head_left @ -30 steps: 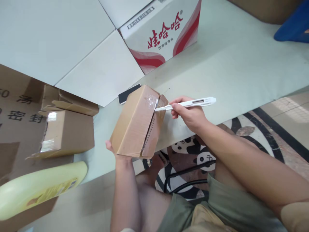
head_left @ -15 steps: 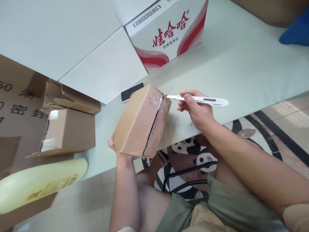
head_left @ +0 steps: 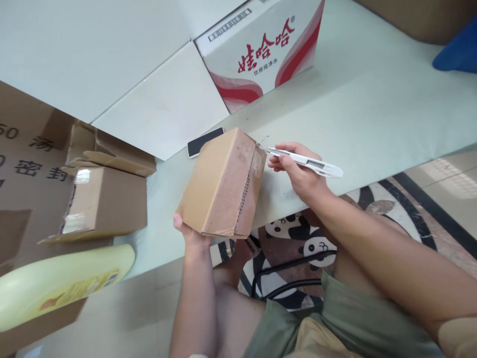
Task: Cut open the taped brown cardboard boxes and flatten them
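My left hand [head_left: 189,232] grips a brown cardboard box [head_left: 214,186] from below at its lower left corner; most of its fingers are hidden behind the box. The box is tilted over the pale green table, with a ragged seam along its right side. My right hand [head_left: 300,171] is closed around a white utility knife [head_left: 316,165]. The blade's tip is at the upper right corner of the box, by the top end of the seam.
A black-screened phone [head_left: 205,142] lies behind the box on the table [head_left: 372,114]. Beyond stands a white and red carton [head_left: 264,59]. Opened cardboard boxes [head_left: 121,201] and a yellow-green bottle [head_left: 70,283] are at the left. Something blue [head_left: 456,52] is at the upper right.
The box has turned slightly and shifted a little right with my left hand. My right hand has moved slightly left, and the knife now slopes more steeply down to the right.
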A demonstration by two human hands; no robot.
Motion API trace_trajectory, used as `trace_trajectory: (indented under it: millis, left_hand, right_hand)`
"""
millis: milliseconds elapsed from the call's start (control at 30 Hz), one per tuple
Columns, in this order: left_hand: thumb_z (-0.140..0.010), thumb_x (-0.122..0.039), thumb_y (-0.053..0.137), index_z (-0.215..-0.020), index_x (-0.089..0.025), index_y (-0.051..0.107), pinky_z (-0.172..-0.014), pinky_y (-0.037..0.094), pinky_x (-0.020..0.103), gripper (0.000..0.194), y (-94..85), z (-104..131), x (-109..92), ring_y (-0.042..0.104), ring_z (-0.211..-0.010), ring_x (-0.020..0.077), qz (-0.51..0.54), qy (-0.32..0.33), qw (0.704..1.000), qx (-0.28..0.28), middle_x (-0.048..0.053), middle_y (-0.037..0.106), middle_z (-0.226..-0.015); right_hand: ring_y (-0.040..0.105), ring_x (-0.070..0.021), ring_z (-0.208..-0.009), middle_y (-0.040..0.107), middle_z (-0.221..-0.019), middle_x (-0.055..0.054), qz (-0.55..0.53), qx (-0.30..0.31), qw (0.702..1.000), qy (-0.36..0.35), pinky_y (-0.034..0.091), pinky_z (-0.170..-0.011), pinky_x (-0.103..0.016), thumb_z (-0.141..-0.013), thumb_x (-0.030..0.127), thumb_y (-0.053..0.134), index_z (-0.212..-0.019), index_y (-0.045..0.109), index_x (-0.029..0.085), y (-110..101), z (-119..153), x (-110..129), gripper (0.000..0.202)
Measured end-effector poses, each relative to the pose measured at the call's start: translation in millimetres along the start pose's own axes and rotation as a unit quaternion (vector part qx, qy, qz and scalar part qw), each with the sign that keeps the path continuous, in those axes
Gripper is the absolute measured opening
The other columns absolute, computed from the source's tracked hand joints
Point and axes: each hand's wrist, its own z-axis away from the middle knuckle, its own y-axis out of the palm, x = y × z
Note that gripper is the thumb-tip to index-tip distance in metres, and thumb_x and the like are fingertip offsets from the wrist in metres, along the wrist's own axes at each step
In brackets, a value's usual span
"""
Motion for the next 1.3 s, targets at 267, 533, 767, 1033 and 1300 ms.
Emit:
trace_trajectory:
  millis: [267,533,767,1033,1300]
  left_hand:
    - [-0.059,-0.09,0.06,-0.103,-0.021,0.077,-0.079,0.056,0.037,0.084,-2.0,0.3,0.1,0.069,-0.102,0.0306,-0.002,0.006,1.0,0.005,0.01,0.076,-0.103]
    - [-0.058,-0.084,0.067,-0.113,-0.021,0.073,-0.089,0.054,0.041,0.084,-5.1,0.7,-0.3,0.064,-0.116,0.0353,0.0,-0.006,1.0,0.022,0.012,0.074,-0.116]
    - [-0.057,-0.083,0.068,-0.113,-0.021,0.072,-0.094,0.052,0.041,0.083,-6.4,0.6,-0.4,0.06,-0.123,0.0357,-0.008,-0.008,1.0,0.019,0.012,0.072,-0.119]
    - [-0.055,-0.082,0.071,-0.11,-0.021,0.073,-0.095,0.053,0.041,0.082,0.1,3.5,-1.8,0.06,-0.124,0.0359,-0.01,0.005,1.0,0.022,0.012,0.073,-0.119]
    - [-0.056,-0.084,0.069,-0.108,-0.02,0.073,-0.095,0.053,0.041,0.083,-0.7,2.1,-1.2,0.061,-0.123,0.0361,-0.01,0.014,1.0,0.003,0.013,0.074,-0.115]
  right_hand:
    - [0.073,-0.016,-0.073,0.075,-0.083,-0.003,0.013,-0.028,0.999,-0.031,0.062,-0.073,-0.034,-0.087,0.051,0.065,-0.1,0.066,0.021,0.9,2.0,0.9,0.033]
    - [0.072,-0.0154,-0.07,0.075,-0.08,-0.003,0.005,-0.009,1.0,0.005,0.061,-0.071,-0.034,-0.085,0.048,0.068,-0.099,0.067,0.02,1.9,3.2,3.3,0.032]
    - [0.073,-0.0146,-0.07,0.075,-0.082,-0.002,-0.027,0.014,0.999,0.042,0.06,-0.07,-0.032,-0.083,0.05,0.07,-0.1,0.066,0.02,2.0,0.7,-0.9,0.035]
    - [0.072,-0.0139,-0.072,0.076,-0.09,-0.004,-0.048,0.042,0.994,0.094,0.058,-0.07,-0.031,-0.082,0.053,0.07,-0.108,0.066,0.021,4.0,-3.7,-8.8,0.041]
    - [0.068,-0.0125,-0.067,0.074,-0.091,-0.003,-0.032,0.044,0.995,0.086,0.054,-0.066,-0.03,-0.085,0.055,0.064,-0.11,0.07,0.023,0.5,-4.2,-10.3,0.041]
